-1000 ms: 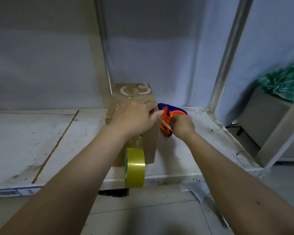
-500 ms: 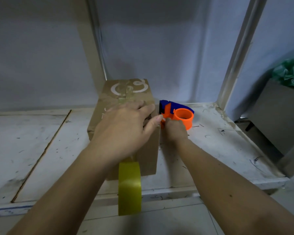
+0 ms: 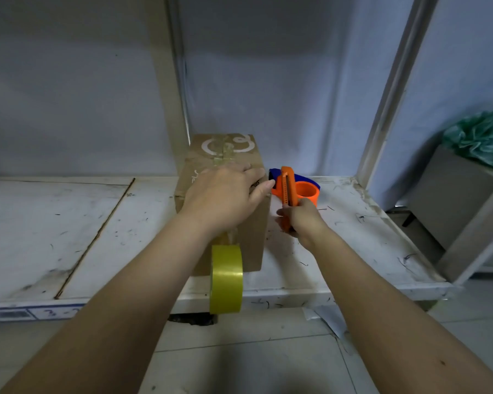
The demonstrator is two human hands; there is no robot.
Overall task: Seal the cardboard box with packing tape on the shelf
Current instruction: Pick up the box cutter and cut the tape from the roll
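Fingers (image 3: pixel 255 174) of the left hand (image 3: pixel 225 191) lie spread flat on top of the cardboard box (image 3: pixel 254 237), which stands on the scuffed white shelf (image 3: pixel 69 223). The right hand (image 3: pixel 302 220) is closed around the handle of an orange and blue tape dispenser (image 3: pixel 293 189) just beside the box. A yellow roll of packing tape (image 3: pixel 226 278) hangs from a strip over the box's near face.
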